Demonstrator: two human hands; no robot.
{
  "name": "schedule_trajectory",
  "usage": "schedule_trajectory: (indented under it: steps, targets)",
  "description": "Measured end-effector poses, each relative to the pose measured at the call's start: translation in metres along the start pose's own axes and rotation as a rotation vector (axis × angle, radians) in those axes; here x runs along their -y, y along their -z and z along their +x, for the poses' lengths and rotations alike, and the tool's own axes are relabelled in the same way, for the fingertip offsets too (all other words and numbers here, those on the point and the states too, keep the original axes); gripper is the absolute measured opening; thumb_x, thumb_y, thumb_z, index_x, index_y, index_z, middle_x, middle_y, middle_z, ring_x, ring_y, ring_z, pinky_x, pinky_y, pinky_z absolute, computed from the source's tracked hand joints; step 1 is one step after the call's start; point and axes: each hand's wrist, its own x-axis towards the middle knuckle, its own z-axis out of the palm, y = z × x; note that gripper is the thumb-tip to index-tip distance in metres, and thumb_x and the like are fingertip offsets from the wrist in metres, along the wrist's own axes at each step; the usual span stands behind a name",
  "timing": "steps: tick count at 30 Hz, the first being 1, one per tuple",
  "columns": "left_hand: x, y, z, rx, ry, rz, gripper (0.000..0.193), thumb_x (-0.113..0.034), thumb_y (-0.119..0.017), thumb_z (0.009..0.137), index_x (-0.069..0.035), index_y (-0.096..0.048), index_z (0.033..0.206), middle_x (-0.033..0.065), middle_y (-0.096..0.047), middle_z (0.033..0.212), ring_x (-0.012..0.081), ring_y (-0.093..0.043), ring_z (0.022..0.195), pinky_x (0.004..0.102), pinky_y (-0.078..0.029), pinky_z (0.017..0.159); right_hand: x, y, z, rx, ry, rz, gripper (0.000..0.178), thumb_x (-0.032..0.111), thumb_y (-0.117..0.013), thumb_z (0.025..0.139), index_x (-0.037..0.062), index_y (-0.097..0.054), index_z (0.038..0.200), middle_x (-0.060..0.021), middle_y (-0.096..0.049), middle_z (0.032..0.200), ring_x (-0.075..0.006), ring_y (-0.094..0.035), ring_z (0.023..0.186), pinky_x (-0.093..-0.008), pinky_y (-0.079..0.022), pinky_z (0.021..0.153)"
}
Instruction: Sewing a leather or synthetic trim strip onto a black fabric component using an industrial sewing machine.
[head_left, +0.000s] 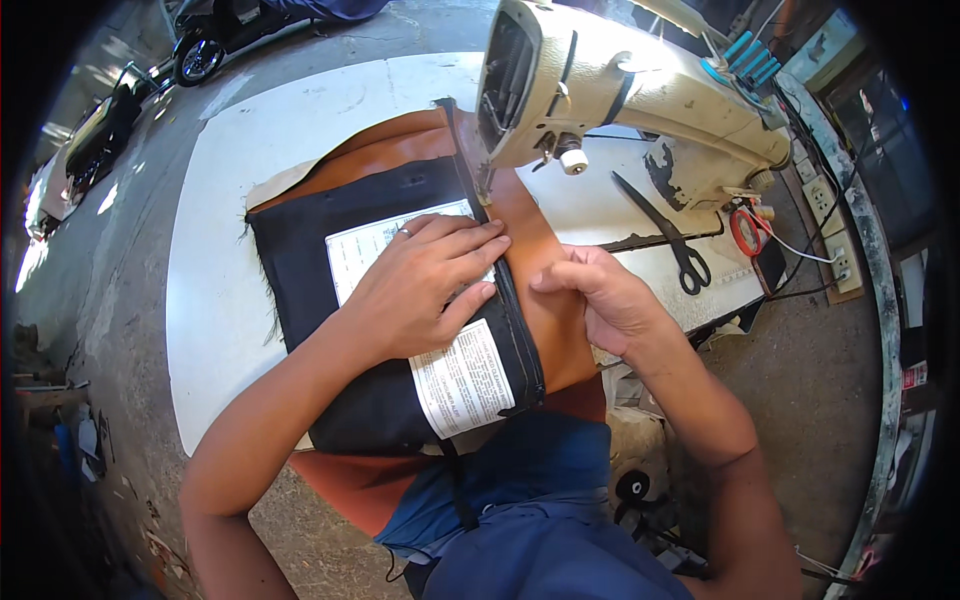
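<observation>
Black fabric (300, 250) with a frayed left edge lies on the white sewing table, joined along a seam to tan leather-like material (530, 240). Two white printed labels, an upper one (350, 262) and a lower one (462, 382), sit on the black fabric. My left hand (435, 280) rests flat over the upper label, fingertips at the seam, fingers stretched out. On the right, my right hand (595, 295) pinches the tan material between thumb and curled fingers. The seam's far end runs under the head of a cream sewing machine (640, 90), just beyond my left fingertips.
Black-handled scissors (672, 235) lie on the table right of the machine's needle area. A red tape roll (746, 232) is near the machine's base, by power sockets (835, 235) and cables. A motorbike (215, 40) stands on the concrete floor at the far left.
</observation>
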Motion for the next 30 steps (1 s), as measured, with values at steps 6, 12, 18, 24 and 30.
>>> schedule_trajectory:
  steps: [6,12,18,24,30]
  targets:
    - [0.005,-0.004,-0.002,0.006,-0.014,-0.019,0.042,-0.024,-0.065,0.105,-0.004,-0.071,0.141,0.0132,-0.069,0.148,0.0315,-0.060,0.137,0.0467,-0.045,0.119,-0.002,-0.015,0.000,-0.092,0.146,-0.347,0.027,-0.001,-0.084,0.087,-0.0046,-0.069,0.110,-0.0079,-0.077,0.092,-0.0121,-0.069,0.070,-0.0226,-0.054,0.064]
    - [0.001,0.004,0.000,0.060,-0.084,0.084,0.042,-0.027,-0.065,0.105,-0.004,-0.072,0.140,0.0167,-0.067,0.148,0.0356,-0.059,0.137,0.0494,-0.044,0.119,-0.004,-0.012,-0.002,-0.239,0.381,-1.009,0.035,-0.003,-0.087,0.084,-0.0032,-0.070,0.115,-0.0111,-0.079,0.095,-0.0127,-0.065,0.069,-0.0260,-0.054,0.065]
    - [-0.001,0.006,-0.001,0.059,-0.082,0.079,0.043,-0.029,-0.066,0.105,-0.004,-0.072,0.139,0.0186,-0.064,0.149,0.0370,-0.059,0.136,0.0522,-0.043,0.120,-0.014,-0.014,-0.019,-0.278,0.777,-1.387,0.042,0.003,-0.083,0.086,-0.0002,-0.073,0.126,-0.0160,-0.077,0.119,-0.0218,-0.065,0.092,-0.0349,-0.053,0.083]
    - [-0.002,0.004,-0.002,0.075,-0.052,0.055,0.044,-0.030,-0.066,0.105,-0.004,-0.071,0.139,0.0185,-0.064,0.149,0.0360,-0.060,0.136,0.0544,-0.043,0.121,-0.035,0.006,-0.027,-0.071,1.107,-1.599,0.047,0.013,-0.077,0.089,0.0010,-0.073,0.135,-0.0115,-0.070,0.145,-0.0287,-0.058,0.119,-0.0434,-0.043,0.101]
    - [-0.005,0.003,0.000,0.062,-0.047,0.065,0.044,-0.031,-0.066,0.105,-0.003,-0.072,0.139,0.0171,-0.066,0.146,0.0350,-0.061,0.136,0.0561,-0.043,0.121,-0.040,0.011,-0.034,0.001,1.092,-1.628,0.046,0.018,-0.075,0.092,0.0006,-0.074,0.134,-0.0066,-0.067,0.153,-0.0288,-0.058,0.119,-0.0470,-0.041,0.105]
